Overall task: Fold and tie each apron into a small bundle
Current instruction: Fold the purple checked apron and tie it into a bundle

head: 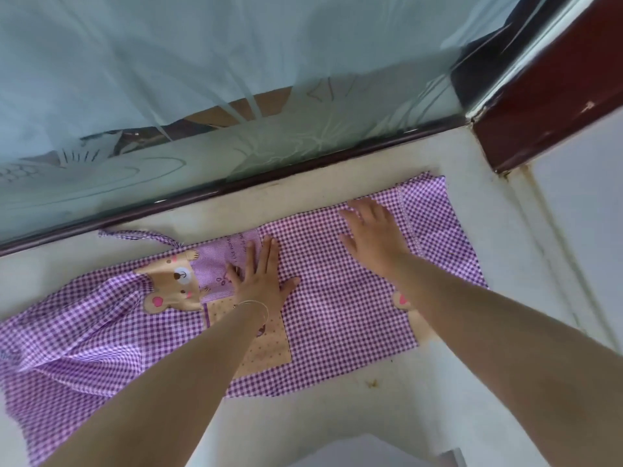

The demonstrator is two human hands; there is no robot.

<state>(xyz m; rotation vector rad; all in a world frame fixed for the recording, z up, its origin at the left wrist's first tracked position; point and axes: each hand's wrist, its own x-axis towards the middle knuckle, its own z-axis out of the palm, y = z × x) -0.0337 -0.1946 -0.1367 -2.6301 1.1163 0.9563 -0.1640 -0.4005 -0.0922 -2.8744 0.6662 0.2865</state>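
A frosted glass pane [202, 96] is seen behind a pale ledge [421, 156], bounded at its right corner by a dark red frame [556, 106]. A purple checked apron [337, 298] is spread flat along the ledge, its bear print [175, 281] toward the left end and a strap [135, 234] near the far edge. The left hand [259, 281] is pressed flat on the apron's middle, fingers straight. The right hand [374, 234] is laid flat nearer the right end, fingers spread. A thin bangle [256, 303] is worn on the left wrist.

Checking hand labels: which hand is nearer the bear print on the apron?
Left. The left hand presses flat on the apron just right of the bear print; the right hand lies farther right.
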